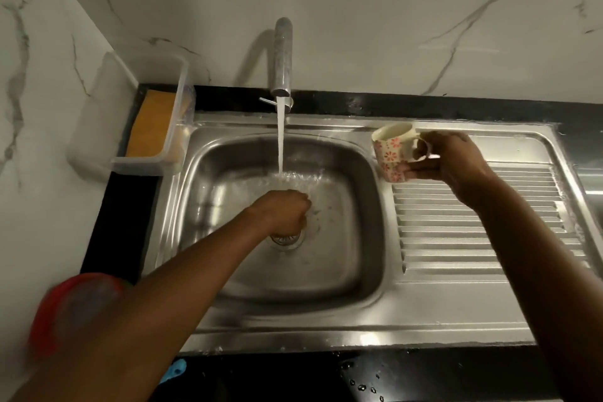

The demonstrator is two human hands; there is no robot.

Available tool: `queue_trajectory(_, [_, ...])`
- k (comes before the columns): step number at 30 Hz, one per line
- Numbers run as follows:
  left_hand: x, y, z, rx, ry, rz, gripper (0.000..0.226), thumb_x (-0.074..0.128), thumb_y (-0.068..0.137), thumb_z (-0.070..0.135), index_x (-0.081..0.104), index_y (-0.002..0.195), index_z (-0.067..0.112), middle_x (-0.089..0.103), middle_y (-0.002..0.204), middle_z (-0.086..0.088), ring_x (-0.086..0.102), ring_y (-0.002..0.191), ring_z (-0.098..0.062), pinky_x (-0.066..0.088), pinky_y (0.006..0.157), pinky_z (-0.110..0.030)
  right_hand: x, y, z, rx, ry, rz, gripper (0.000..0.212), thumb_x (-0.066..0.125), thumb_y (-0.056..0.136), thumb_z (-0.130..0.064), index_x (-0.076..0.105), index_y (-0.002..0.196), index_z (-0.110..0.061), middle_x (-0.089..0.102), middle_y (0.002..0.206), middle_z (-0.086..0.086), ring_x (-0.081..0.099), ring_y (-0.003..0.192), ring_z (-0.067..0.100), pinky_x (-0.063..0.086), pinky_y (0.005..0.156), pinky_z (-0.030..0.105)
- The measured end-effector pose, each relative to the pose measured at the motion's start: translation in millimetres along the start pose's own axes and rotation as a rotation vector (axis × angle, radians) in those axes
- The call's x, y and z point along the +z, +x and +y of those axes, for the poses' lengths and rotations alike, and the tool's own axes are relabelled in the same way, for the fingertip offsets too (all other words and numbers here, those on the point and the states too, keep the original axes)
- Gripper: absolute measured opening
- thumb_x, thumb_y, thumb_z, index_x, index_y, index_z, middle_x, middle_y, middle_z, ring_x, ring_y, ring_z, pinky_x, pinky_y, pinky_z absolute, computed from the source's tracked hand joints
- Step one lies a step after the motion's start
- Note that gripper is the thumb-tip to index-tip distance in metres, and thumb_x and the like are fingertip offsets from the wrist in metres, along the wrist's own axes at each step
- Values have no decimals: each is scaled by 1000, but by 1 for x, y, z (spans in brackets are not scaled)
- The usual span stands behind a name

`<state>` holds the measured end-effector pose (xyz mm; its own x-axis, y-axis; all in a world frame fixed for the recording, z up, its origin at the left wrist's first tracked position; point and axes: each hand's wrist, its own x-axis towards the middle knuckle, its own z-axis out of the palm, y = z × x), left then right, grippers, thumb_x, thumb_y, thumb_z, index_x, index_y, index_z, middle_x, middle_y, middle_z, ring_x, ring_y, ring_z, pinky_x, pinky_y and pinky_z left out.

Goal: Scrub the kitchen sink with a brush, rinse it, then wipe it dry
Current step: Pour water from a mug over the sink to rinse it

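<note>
A stainless steel kitchen sink (342, 274) fills the centre of the frame, a rounded square basin with a ribbed steel draining board (473, 225) to its right. It is set into a black counter (424, 104) that shows as a dark band along the back and the left side. At the basin's low centre lies a round metal drain strainer (287, 240), partly hidden by the left hand.

A chrome tap (282, 59) stands at upper centre against the white marble-veined wall (359, 10), and a solid stream of water (280, 140) falls from it into the basin, splashing just beyond the left hand's knuckles.

The left hand (284, 212) reaches from the lower left into the basin, curled into a fist just above the strainer; whether it grips anything cannot be told.

The right hand (447, 163) comes in from the right and holds a cream ceramic mug with red flower patterns (393, 153) by its handle, tilted, above the basin's right rim.

At the upper left, a clear plastic box (143, 117) holds an orange sponge (150, 124). A blurred red round object (78, 307) sits at the lower left, and a small blue object (174, 369) shows at the bottom edge beside the left arm.
</note>
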<state>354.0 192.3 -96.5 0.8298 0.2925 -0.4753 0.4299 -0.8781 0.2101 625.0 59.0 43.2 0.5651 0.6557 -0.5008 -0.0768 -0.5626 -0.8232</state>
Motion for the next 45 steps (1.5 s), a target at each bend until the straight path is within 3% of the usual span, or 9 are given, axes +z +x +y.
queue_trajectory(3, [-10, 13, 24, 60, -82, 164, 41, 46, 102, 30, 59, 136, 11, 57, 144, -7, 54, 133, -25, 51, 102, -43, -37, -9, 10, 35, 23, 40, 27, 56, 107, -25, 65, 118, -2, 67, 105, 17, 77, 92, 39, 65, 82, 50])
queue_trajectory(7, [-25, 40, 65, 95, -147, 274, 59, 38, 109, 38, 29, 162, 14, 19, 173, -7, 17, 159, -24, 18, 129, -41, -81, -13, 23, 13, -205, 112, 23, 58, 106, -26, 68, 110, -5, 69, 109, 18, 75, 92, 33, 63, 80, 47])
queue_trajectory(13, [-39, 97, 124, 43, -159, 285, 70, 29, 109, 46, 8, 167, 13, -5, 175, -8, -7, 161, -24, 0, 131, -47, -106, 22, 19, -193, -816, 255, 33, 57, 103, -34, 76, 104, -7, 77, 93, 16, 75, 72, 28, 62, 69, 37])
queue_trajectory(18, [-52, 145, 163, -29, -158, 229, 73, 24, 109, 50, 1, 166, 11, -11, 174, -9, -12, 161, -25, -3, 130, -48, -94, 51, 0, -322, -1021, 219, 37, 58, 101, -34, 74, 122, -9, 76, 109, 17, 73, 89, 36, 63, 81, 51])
queue_trajectory(21, [-56, 162, 175, -84, -156, 201, 73, 19, 109, 52, -3, 166, 12, -13, 174, -9, -16, 160, -23, -6, 130, -46, -90, 59, -7, -367, -1030, 132, 34, 57, 100, -37, 76, 112, -10, 77, 103, 16, 73, 83, 34, 64, 77, 50])
queue_trajectory(27, [-50, 157, 160, -222, -178, 283, 73, 19, 109, 50, -8, 165, 12, -17, 173, -8, -16, 160, -26, -5, 130, -46, -118, 67, -10, -93, -414, -133, 25, 56, 107, -19, 69, 121, -3, 73, 107, 20, 78, 84, 35, 66, 80, 47])
queue_trajectory(30, [-41, 147, 143, -302, -196, 332, 74, 18, 109, 52, -7, 165, 12, -15, 173, -10, -15, 160, -26, -2, 130, -49, -124, 73, -14, -32, -317, -213, 21, 53, 108, -19, 69, 114, -6, 71, 114, 23, 78, 86, 38, 65, 83, 49])
queue_trajectory(36, [-38, 141, 115, -489, -252, 456, 82, 19, 106, 57, -15, 163, 9, -26, 170, -13, -23, 157, -29, -7, 129, -49, -77, 92, -34, -258, -629, -176, 24, 59, 105, -26, 72, 115, -9, 75, 104, 15, 78, 81, 29, 65, 83, 48])
queue_trajectory(45, [-60, 142, 79, -664, -418, 442, 82, 24, 108, 54, -10, 163, 3, -20, 170, -19, -16, 159, -34, 0, 130, -48, 17, 89, -60, -621, -1024, -144, 36, 56, 101, -32, 72, 123, -8, 72, 122, 17, 71, 97, 31, 63, 78, 38])
